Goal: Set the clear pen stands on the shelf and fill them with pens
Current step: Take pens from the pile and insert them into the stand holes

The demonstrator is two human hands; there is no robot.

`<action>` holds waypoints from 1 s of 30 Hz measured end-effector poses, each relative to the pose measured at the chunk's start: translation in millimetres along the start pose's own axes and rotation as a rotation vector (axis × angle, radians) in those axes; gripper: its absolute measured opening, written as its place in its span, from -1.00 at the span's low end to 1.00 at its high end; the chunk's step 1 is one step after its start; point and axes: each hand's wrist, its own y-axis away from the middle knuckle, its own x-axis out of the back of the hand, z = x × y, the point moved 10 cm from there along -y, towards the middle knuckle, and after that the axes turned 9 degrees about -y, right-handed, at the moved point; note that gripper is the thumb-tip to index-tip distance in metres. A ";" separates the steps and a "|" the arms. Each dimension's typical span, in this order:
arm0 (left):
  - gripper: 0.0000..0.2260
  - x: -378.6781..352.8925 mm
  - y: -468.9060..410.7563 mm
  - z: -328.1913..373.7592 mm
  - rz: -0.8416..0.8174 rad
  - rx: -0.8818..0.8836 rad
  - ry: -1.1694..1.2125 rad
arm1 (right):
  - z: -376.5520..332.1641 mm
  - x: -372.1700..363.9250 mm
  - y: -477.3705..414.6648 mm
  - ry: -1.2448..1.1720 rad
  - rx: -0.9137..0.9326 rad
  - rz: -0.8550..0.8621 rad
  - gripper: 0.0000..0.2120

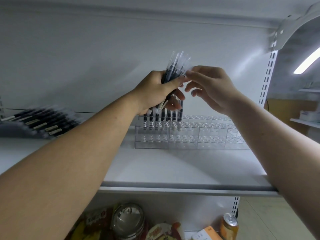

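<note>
My left hand [155,90] grips a bundle of black pens with clear caps [174,68], held upright above the shelf. My right hand [211,85] reaches in from the right and pinches the cap end of one pen in that bundle. Below the hands, clear stepped pen stands [204,134] sit in a row on the white shelf [173,167]. Several black pens [162,116] stand in the back row of the leftmost stand; my left hand hides their tops. The other holes look empty.
A pile of more black pens [39,122] lies on the shelf at the left. The slotted shelf upright [268,73] runs along the right. On the lower shelf are a glass jar [128,220], a drink can [229,224] and snack packets [161,231].
</note>
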 end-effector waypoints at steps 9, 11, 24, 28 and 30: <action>-0.71 -2.6 1.8 -1.9 -0.020 0.041 0.049 | -3.6 5.1 -1.7 -0.013 0.042 0.097 -0.88; -0.73 -2.6 1.5 -1.2 -0.022 0.038 0.034 | -3.4 6.4 -2.0 -0.041 0.049 0.130 -0.86; -0.71 7.5 -1.6 -5.9 0.044 0.019 -0.082 | -26.6 45.9 -0.6 0.377 0.220 0.392 -0.89; -0.71 6.8 -0.8 -4.8 0.037 0.006 -0.109 | -12.3 25.1 -3.0 0.548 0.155 0.251 -0.90; -0.71 6.8 -1.3 -5.3 0.035 0.002 -0.119 | -8.2 22.5 -3.1 0.580 0.132 0.225 -0.91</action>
